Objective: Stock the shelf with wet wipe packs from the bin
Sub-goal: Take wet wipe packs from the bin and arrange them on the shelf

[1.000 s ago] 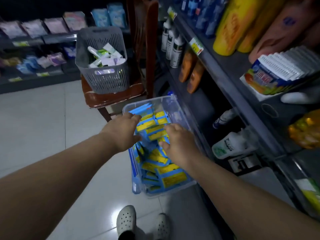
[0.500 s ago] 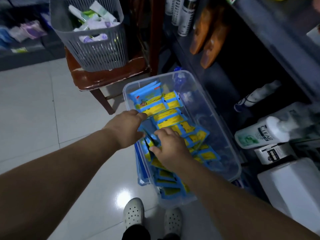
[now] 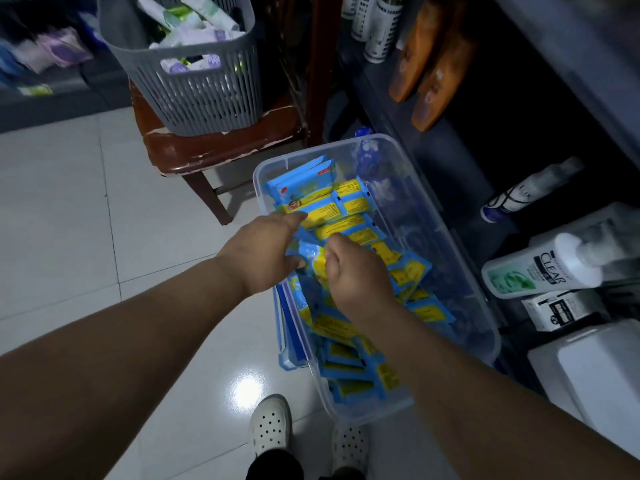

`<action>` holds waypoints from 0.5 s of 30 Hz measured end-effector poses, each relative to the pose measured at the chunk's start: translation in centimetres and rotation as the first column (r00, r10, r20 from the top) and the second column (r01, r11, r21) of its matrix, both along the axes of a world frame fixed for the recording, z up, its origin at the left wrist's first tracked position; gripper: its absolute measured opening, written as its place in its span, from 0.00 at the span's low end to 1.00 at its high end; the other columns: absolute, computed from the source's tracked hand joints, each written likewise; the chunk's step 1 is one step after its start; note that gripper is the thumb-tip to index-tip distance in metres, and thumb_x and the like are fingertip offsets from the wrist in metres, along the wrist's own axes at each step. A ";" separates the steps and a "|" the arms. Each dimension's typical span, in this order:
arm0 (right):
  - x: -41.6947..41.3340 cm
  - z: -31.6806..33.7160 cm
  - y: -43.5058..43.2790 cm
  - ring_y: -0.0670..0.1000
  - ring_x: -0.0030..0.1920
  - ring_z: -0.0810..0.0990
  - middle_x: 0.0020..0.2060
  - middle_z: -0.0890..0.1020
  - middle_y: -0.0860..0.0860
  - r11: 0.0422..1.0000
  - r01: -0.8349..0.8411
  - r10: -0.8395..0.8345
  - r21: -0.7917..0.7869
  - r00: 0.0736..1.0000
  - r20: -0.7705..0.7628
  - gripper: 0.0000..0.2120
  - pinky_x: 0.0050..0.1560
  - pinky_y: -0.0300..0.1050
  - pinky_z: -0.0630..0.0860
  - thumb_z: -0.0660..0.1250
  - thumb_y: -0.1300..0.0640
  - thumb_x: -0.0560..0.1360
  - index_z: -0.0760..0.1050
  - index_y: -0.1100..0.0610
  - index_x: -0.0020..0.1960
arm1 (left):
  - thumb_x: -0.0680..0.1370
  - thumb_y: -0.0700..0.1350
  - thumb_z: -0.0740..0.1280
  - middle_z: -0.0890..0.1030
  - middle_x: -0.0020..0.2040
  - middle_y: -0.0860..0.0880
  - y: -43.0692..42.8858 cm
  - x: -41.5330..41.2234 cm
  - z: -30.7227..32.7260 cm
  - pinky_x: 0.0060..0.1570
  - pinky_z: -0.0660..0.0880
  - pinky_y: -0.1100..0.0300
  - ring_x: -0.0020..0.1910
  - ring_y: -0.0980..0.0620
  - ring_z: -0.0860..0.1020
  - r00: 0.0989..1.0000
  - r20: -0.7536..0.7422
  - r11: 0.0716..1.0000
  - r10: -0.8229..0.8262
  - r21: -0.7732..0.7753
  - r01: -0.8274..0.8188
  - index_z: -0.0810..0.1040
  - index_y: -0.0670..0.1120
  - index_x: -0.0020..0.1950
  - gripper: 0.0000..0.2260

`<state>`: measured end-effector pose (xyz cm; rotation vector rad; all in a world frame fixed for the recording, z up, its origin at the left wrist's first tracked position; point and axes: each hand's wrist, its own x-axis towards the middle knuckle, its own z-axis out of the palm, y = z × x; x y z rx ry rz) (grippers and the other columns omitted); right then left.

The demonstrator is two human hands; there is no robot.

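A clear plastic bin [image 3: 481, 327] stands on the floor beside the shelf, holding several blue-and-yellow wet wipe packs [image 3: 349, 206]. Both my hands are inside it. My right hand [image 3: 356, 275] pinches one wet wipe pack [image 3: 313, 259] lifted slightly above the pile. My left hand [image 3: 263, 251] curls its fingers round the same pack's left end, with the fingertips reaching onto the packs behind. The dark shelf [image 3: 450, 154] rises at the right.
A grey basket [image 3: 194, 95] of white and purple packs sits on a brown wooden chair [image 3: 214, 147] behind the bin. Shampoo bottles [image 3: 540, 268], orange bottles [image 3: 433, 64] and a white box [image 3: 595, 372] fill the shelf. My white shoes [image 3: 270, 427] stand on the tiled floor.
The view tilted further down toward the bin. My hands drew together and lifted one pack out of the pile.
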<state>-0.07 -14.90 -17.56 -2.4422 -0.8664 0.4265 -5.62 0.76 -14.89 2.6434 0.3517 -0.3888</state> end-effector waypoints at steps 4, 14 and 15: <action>1.5 3.0 0.0 0.52 0.35 0.74 0.33 0.74 0.48 0.962 0.027 -0.015 0.271 0.999 -0.045 0.06 0.36 0.48 0.70 0.59 0.58 0.81 0.73 0.56 0.47 | 0.74 0.47 0.71 0.78 0.56 0.47 0.5 1.4 1.5 0.53 0.73 0.53 0.56 0.45 0.76 0.996 0.081 0.999 0.034 -0.013 -0.033 0.77 0.50 0.60 0.15; 1.9 -3.6 -1.5 0.53 0.63 0.74 0.66 0.74 0.53 0.962 0.269 -0.270 -0.046 0.918 -0.291 0.20 0.59 0.50 0.73 0.61 0.49 0.80 0.68 0.55 0.70 | 0.74 0.47 0.71 0.82 0.48 0.48 2.4 1.8 0.7 0.50 0.77 0.52 0.46 0.47 0.79 0.908 0.153 0.885 0.391 -0.334 -0.325 0.79 0.51 0.58 0.12; 1.8 -4.0 -1.2 0.53 0.65 0.72 0.68 0.72 0.52 0.965 0.253 -0.263 -0.072 0.918 -0.297 0.22 0.61 0.49 0.72 0.61 0.49 0.80 0.66 0.55 0.72 | 0.75 0.47 0.70 0.82 0.48 0.48 2.5 1.8 0.3 0.50 0.77 0.52 0.45 0.47 0.80 0.902 0.147 0.870 0.405 -0.366 -0.331 0.79 0.51 0.58 0.12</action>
